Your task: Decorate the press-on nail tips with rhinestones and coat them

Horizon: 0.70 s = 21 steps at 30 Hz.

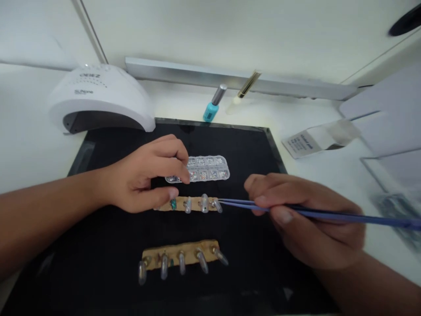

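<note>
My right hand (305, 215) grips long blue tweezers (315, 213), whose tips reach the rightmost clear nail tip (217, 205) on the upper tan strip (195, 203). On that strip other nail tips stand in a row, one of them with green on it. My left hand (154, 173) has its fingers curled and apart, the thumb at the strip's left end and the other fingers over the left part of a clear compartment case (210, 169) of small shiny pieces. Whatever lies beneath those fingers is hidden. A lower tan strip (180, 254) bears several clear nail tips.
Behind the black mat (256, 149) stand a turquoise bottle (211, 109) and a gold-capped bottle (237, 102). A white nail lamp (101, 96) is at the back left. A small white box (304, 142) lies to the right.
</note>
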{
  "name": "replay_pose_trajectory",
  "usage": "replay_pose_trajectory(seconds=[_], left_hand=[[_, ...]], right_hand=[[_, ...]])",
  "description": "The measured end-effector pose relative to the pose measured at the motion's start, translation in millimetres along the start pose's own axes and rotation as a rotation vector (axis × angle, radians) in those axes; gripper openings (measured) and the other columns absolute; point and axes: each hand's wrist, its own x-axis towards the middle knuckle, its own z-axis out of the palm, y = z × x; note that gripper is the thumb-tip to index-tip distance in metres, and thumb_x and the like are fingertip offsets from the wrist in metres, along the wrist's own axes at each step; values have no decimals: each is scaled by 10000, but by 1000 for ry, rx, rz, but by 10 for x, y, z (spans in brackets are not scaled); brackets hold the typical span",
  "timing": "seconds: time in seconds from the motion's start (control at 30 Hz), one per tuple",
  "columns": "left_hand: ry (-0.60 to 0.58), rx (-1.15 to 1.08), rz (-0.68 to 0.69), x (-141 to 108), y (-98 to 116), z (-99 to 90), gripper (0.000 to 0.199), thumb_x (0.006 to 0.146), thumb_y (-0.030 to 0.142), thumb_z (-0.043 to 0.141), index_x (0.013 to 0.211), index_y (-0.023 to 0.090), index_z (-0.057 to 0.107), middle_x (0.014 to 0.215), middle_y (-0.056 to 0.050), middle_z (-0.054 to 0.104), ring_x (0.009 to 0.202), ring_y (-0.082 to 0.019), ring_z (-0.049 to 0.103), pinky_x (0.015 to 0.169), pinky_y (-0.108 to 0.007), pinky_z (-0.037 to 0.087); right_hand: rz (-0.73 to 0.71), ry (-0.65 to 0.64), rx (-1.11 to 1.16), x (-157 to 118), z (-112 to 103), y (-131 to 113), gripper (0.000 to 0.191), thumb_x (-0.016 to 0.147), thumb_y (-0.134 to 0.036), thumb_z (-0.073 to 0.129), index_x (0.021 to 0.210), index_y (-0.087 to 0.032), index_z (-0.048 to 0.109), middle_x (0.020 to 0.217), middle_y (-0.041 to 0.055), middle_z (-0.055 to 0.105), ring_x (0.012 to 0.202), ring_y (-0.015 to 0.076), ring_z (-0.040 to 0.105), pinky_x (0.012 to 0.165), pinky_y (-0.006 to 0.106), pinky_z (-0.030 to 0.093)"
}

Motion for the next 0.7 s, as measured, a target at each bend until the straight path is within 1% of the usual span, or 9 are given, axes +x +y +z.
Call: replay_pose_trajectory(seconds=[0.1, 0.23, 0.33, 0.53, 0.7], left_hand=[[-49, -28, -24, 20, 93, -1, 187, 825, 204, 578, 1011, 199, 606, 971, -79, 569, 879, -202, 526, 792, -384, 449], [-137, -11, -87, 78, 223, -11, 196, 835, 211, 579, 1029, 213, 602, 1012, -82, 577, 910, -213, 529, 843, -403, 438], [-188, -25, -130, 108, 282, -11, 202, 830, 197, 568, 1026, 214, 615, 1017, -75, 570, 915, -210, 517, 852, -398, 423], [-256, -30, -134, 104, 297, 5, 242, 808, 151, 568, 1036, 200, 634, 1033, -67, 560, 930, -209, 509, 864, -397, 395], [-271, -38, -125, 103, 291, 23, 225, 815, 164, 568, 1026, 197, 640, 1031, -66, 556, 925, -214, 512, 863, -402, 384]], right_hand=[[-47, -5, 99, -10, 79, 59, 179, 870, -155, 588, 994, -186, 714, 738, 64, 638, 624, 170, 598, 599, 359, 530], [-69, -70, 48, 24, 85, 45, 205, 867, -122, 570, 998, -190, 712, 742, 69, 645, 649, 174, 620, 628, 353, 557], [-84, -104, 10, 30, 62, 48, 195, 867, -100, 557, 984, -175, 695, 746, 73, 654, 660, 170, 628, 643, 347, 569], [-103, -154, -33, -6, 66, 78, 230, 834, -38, 569, 1005, -158, 664, 777, 77, 660, 695, 161, 617, 651, 337, 566], [-133, -152, -23, -10, 70, 92, 179, 820, -44, 589, 965, -123, 658, 776, 91, 654, 711, 163, 606, 651, 338, 554]])
